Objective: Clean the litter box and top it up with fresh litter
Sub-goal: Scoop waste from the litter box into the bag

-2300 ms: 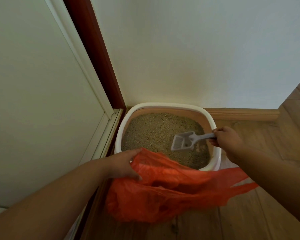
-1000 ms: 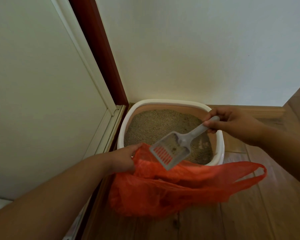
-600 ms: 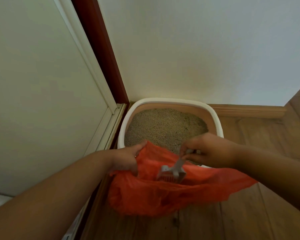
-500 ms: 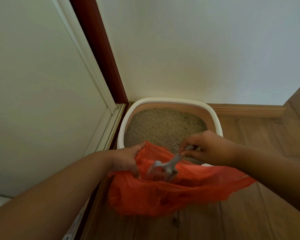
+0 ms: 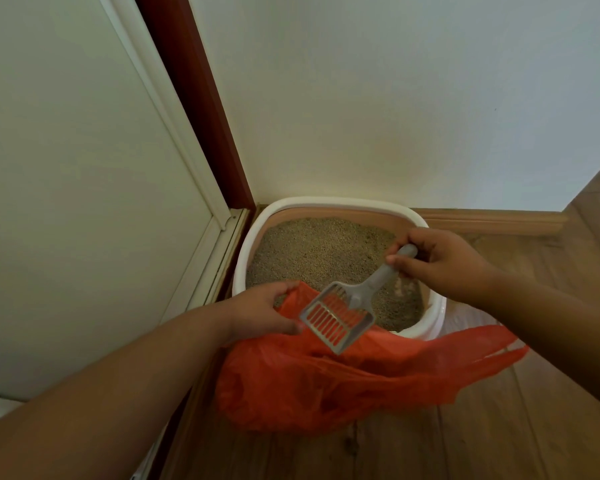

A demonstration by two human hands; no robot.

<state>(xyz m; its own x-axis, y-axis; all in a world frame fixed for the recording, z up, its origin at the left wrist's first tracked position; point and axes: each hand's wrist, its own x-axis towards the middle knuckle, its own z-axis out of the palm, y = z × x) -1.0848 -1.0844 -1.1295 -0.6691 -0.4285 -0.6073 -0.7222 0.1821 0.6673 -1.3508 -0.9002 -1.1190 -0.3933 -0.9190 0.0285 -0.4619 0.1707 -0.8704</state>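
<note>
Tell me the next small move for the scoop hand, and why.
Probably swing the scoop back into the litter: its slotted head looks empty above the orange bag, which the left hand holds open, while the right hand grips the handle.

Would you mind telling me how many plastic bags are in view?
1: the orange bag lies on the floor in front of the litter box, its edge held by the left hand.

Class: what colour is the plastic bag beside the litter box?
Orange-red bag, in the head view.
</note>
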